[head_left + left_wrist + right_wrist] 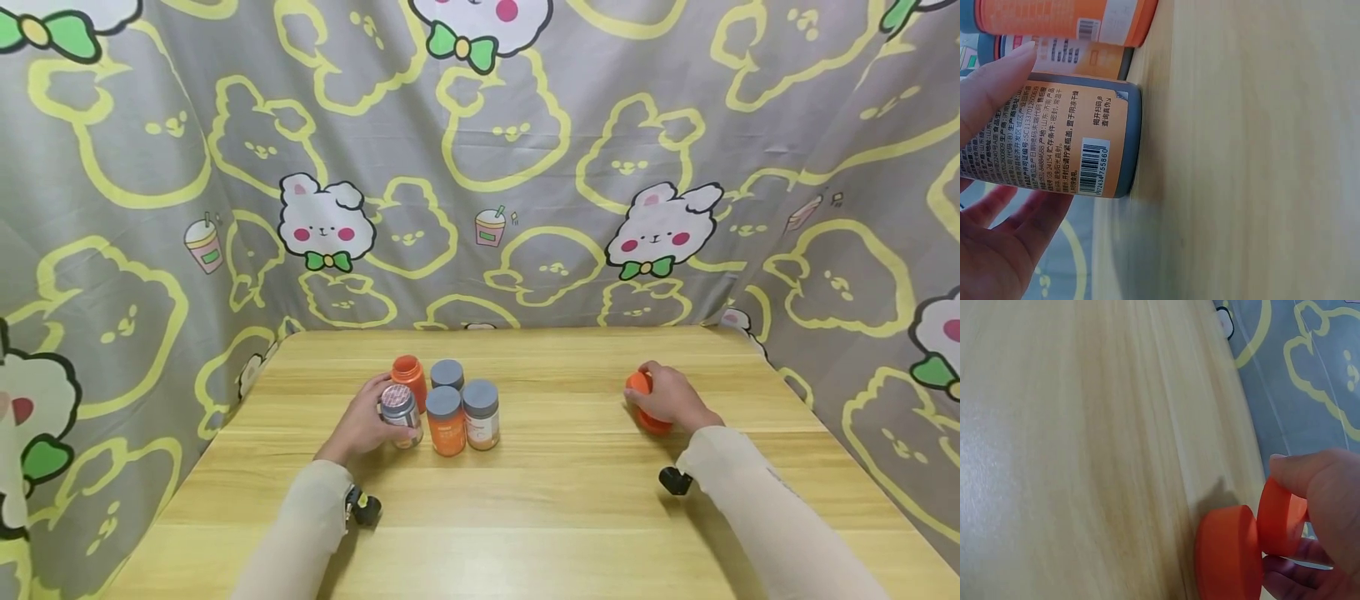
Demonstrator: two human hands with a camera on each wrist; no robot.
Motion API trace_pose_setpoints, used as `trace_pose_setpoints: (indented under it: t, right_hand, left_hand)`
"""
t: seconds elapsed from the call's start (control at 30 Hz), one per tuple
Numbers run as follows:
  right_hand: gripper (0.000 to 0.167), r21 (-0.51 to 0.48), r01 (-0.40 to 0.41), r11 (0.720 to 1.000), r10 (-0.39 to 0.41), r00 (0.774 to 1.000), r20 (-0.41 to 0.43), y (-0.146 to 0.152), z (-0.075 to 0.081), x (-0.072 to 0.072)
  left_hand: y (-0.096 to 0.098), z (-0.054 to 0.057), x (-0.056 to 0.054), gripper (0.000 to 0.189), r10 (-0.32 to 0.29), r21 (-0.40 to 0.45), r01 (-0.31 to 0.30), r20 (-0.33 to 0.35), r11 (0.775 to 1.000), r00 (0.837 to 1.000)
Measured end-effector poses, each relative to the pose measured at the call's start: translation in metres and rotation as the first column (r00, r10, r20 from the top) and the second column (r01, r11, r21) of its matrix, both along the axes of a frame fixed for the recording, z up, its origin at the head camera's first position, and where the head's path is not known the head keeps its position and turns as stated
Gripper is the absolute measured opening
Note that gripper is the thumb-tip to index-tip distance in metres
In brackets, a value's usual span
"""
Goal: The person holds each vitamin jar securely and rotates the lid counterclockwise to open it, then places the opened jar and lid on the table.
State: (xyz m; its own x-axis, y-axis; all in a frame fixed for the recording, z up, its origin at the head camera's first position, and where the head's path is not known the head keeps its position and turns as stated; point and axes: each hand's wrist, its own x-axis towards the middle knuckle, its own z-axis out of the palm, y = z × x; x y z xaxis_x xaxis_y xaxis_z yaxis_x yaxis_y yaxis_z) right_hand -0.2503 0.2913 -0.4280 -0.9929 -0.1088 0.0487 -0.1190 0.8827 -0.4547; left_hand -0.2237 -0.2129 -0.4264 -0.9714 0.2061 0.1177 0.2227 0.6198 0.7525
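My left hand (367, 429) grips a grey jar (398, 408) with an orange label and a pinkish patterned top, thumb on one side and fingers on the other. In the left wrist view the jar's dark base (1130, 137) is right at the tabletop. Off to the right, my right hand (675, 398) pinches a small orange cap (1280, 515) between thumb and fingers. That cap is close against the top of a wider orange lid (1225, 556), which lies on the table.
An uncapped orange bottle (407, 379) stands just behind the left hand's jar. Three grey-lidded jars cluster to its right: an orange one (447, 425), a white-labelled one (482, 417) and one behind (447, 372). Patterned curtains (525, 283) enclose the wooden table (555, 500).
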Motion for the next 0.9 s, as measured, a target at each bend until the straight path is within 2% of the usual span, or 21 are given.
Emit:
trace_pose_setpoints:
  t: [0.4, 0.9]
  right_hand:
    - [0.062, 0.014, 0.013, 1.000, -0.013, 1.000, -0.011, 0.000, -0.004, 0.001]
    - [0.066, 0.022, -0.003, 1.000, 0.003, 1.000, 0.023, 0.002, -0.012, 0.002]
  left_hand:
    - [0.015, 0.001, -0.008, 0.095, 0.009, 0.008, -0.010, 0.025, 1.000, 1.000]
    - [0.018, 0.003, -0.005, 0.098, 0.031, -0.024, -0.031, 0.013, 0.999, 0.999]
